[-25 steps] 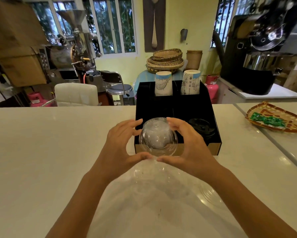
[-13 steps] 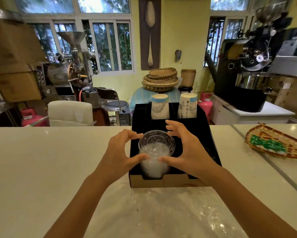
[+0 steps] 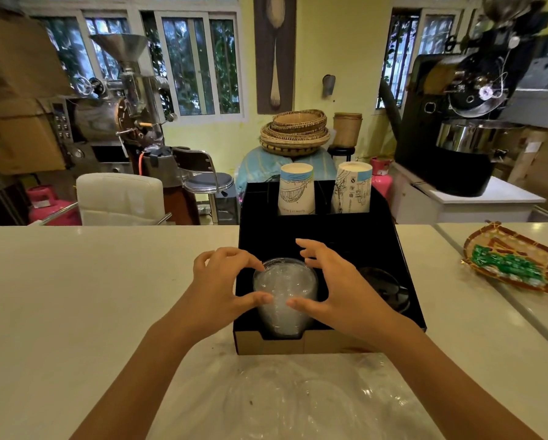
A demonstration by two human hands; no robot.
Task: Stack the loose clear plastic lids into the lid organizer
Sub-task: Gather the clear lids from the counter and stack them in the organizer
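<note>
Nearest us, we are looking over a sheet of clear plastic wrap (image 3: 298,404) lying on the pale worktop (image 3: 91,296), with loose clear lids (image 3: 326,395) faintly showing on it, close in front of our forearms. Just beyond, we are cupping a stack of clear lids (image 3: 283,292) from both sides: our left hand (image 3: 221,287) and right hand (image 3: 339,287) are spread, fingertips touching the stack's rim, thumbs nearly meeting at its near edge. The stack is standing upright in the front left slot of the black lid organizer (image 3: 405,281), between the two hands and equally near both. We are judging that the next lids lie behind our hands, toward us, so either hand would have to draw back. A dark lid (image 3: 383,289) is sitting in the slot to the right. Two paper cup stacks (image 3: 298,188) are rising from the organizer's back. Farther off, woven baskets (image 3: 294,131), a chair (image 3: 120,198) and coffee roasters (image 3: 463,122) are lining the room.
</note>
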